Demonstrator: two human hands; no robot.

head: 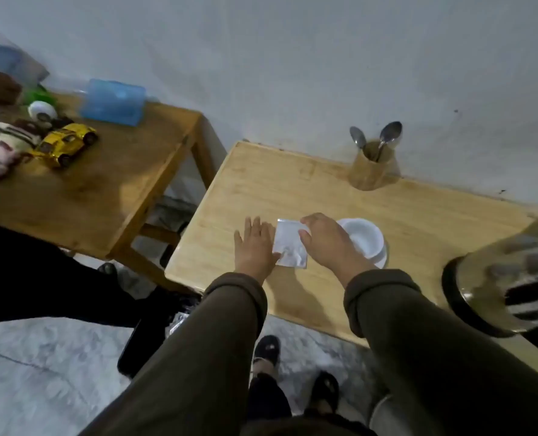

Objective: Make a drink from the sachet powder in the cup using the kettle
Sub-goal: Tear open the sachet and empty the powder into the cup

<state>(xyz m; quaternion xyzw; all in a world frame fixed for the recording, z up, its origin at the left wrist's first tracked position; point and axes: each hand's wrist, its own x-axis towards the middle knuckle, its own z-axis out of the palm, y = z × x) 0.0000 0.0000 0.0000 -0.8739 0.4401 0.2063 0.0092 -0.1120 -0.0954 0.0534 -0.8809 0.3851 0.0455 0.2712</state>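
A silvery square sachet (pixel 288 245) lies flat on the light wooden table (pixel 293 190), just left of a white cup (pixel 363 236) standing on a white saucer (pixel 382 261). My left hand (pixel 255 247) rests flat, fingers spread, with its thumb side against the sachet's left edge. My right hand (pixel 327 242) pinches the sachet's top right corner between thumb and fingers, and partly hides the cup. A shiny steel kettle (pixel 506 278) with a black base stands at the table's right edge, blurred.
A wooden holder (pixel 371 166) with two spoons (pixel 388 135) stands at the back by the wall. A lower brown table (pixel 104 184) on the left carries a yellow toy car (pixel 65 144), a blue box (pixel 113 100) and soft toys. My feet are below on the grey floor.
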